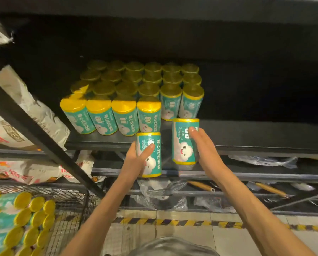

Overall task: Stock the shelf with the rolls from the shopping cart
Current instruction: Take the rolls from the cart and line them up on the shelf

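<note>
Several teal rolls with yellow ends [134, 93] stand upright in rows on the dark shelf [247, 133]. My left hand [136, 159] grips one teal roll [152, 159] upright just in front of the shelf's front edge. My right hand [204, 145] holds a second teal roll [182, 145], upright, with its top over the front of the shelf, below the two rolls at the right end of the rows. At the lower left, the wire shopping cart [69, 196] holds several more rolls [23, 218] lying on their sides.
A slanted black shelf post [34, 133] crosses the left side, with white printed sacks [25, 108] behind it. Lower shelves [247, 176] carry plastic-wrapped goods and wooden-handled items [271, 189]. The shelf to the right of the rolls is dark and bare. Hazard tape [191, 223] marks the floor.
</note>
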